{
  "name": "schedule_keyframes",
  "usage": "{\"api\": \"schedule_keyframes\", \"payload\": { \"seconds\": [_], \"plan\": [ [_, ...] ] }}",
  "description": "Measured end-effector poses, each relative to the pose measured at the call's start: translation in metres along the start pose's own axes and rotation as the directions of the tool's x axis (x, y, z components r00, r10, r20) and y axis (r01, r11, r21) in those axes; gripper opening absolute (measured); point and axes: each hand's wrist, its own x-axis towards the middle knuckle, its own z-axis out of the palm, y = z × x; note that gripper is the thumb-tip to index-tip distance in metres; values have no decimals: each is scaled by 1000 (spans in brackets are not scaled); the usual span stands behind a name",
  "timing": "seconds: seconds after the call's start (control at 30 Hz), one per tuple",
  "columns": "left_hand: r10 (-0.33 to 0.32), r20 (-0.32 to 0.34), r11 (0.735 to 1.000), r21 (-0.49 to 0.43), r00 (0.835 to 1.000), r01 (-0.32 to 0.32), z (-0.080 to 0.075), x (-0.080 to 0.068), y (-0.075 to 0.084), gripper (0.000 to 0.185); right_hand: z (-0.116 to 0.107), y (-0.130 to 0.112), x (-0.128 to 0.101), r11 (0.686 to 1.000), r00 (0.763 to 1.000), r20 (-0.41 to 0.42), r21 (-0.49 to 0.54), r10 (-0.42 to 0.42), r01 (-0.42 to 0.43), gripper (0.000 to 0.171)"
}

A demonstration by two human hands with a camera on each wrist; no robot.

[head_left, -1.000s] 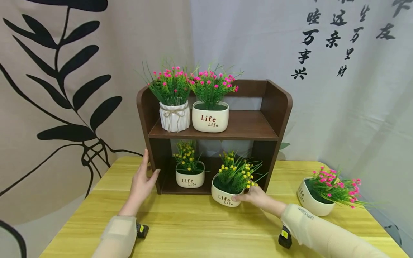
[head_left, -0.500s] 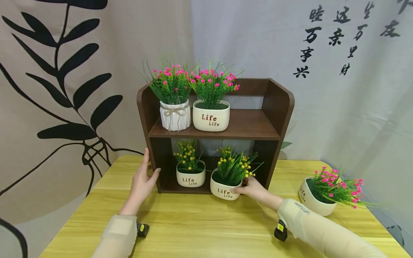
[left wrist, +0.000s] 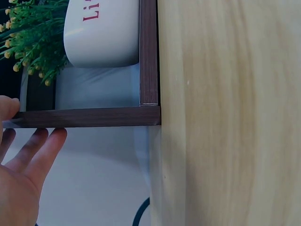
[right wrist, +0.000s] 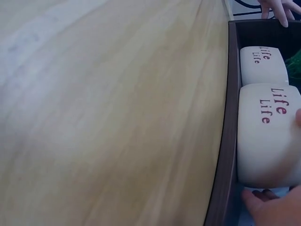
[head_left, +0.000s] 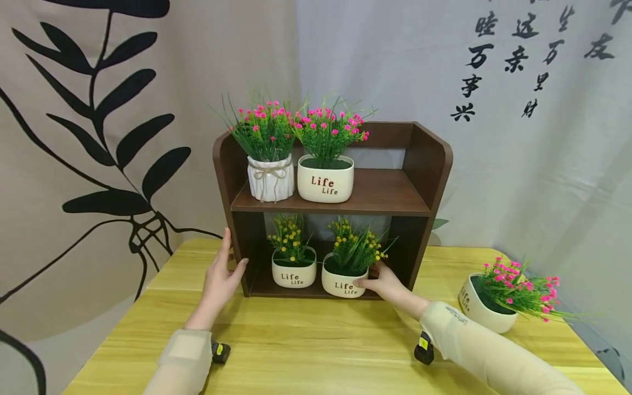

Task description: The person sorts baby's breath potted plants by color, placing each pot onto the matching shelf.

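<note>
Left hand: the left hand lay flat against the outer left wall of the shelf, fingers straight, thumb on the wall's front edge; the left wrist view showed the fingers spread along the dark board.
Right hand: the right hand held the right side of the yellow pot, thumb on its front and the other fingers hidden behind it.
Yellow pot: upright on the bottom level, right of centre, just beside the second yellow pot; in the right wrist view the two white bodies looked touching or nearly so.
Grip to pot: the hand sat between the pot and the shelf's right wall, close to both.
Top level: a ribbed pot with a twine bow and a pink pot stood side by side at the left.
Table: the yellow wooden table carried the shelf at its back edge.
Far right: a loose pink pot stood tilted on the table, well apart from the shelf.
</note>
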Motion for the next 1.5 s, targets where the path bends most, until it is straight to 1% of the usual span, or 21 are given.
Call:
{"api": "schedule_keyframes", "payload": {
  "seconds": [0.17, 0.33, 0.5, 0.73, 0.87, 1.0, 1.13, 1.3, 1.5],
  "plan": [
    [1, 9, 1000, -1, 1000, -1, 1, 0, 1, 91, 1, 2, 5, 1000, 1000, -5, 1, -23, 23, 77],
    [13, 12, 1000, -5, 1000, -13, 2, 1, 2, 91, 1, 3, 7, 999, 999, -8, -22, -35, 35, 76],
    [10, 16, 1000, -11, 1000, -10, 2, 1, 3, 91, 1, 4, 11, 998, 998, -6, -13, -55, 55, 73],
    [-4, 20, 1000, -19, 1000, 4, 2, 2, 2, 91, 1, 2, 11, 999, 999, -9, -10, -49, 49, 74],
    [-12, 23, 1000, -16, 1000, 12, 2, 2, 3, 90, 1, 1, 10, 998, 998, -8, 7, -62, 62, 75],
    [-8, 18, 1000, -6, 1000, 8, 2, 3, 2, 89, 1, 2, 12, 998, 998, -10, 27, -60, 60, 77],
    [-2, 12, 1000, -5, 1000, 2, 3, 4, 1, 89, 1, 3, 12, 999, 999, -23, 14, -42, 43, 79],
    [0, 22, 1000, -15, 1000, 1, 3, 3, 1, 89, -2, 0, 3, 1000, 999, -41, -4, -30, 30, 78],
    [-18, 25, 1000, -24, 1000, 19, -1, 0, 1, 90, -17, -21, -27, 999, 999, -26, 14, -44, 45, 76]
  ]
}}
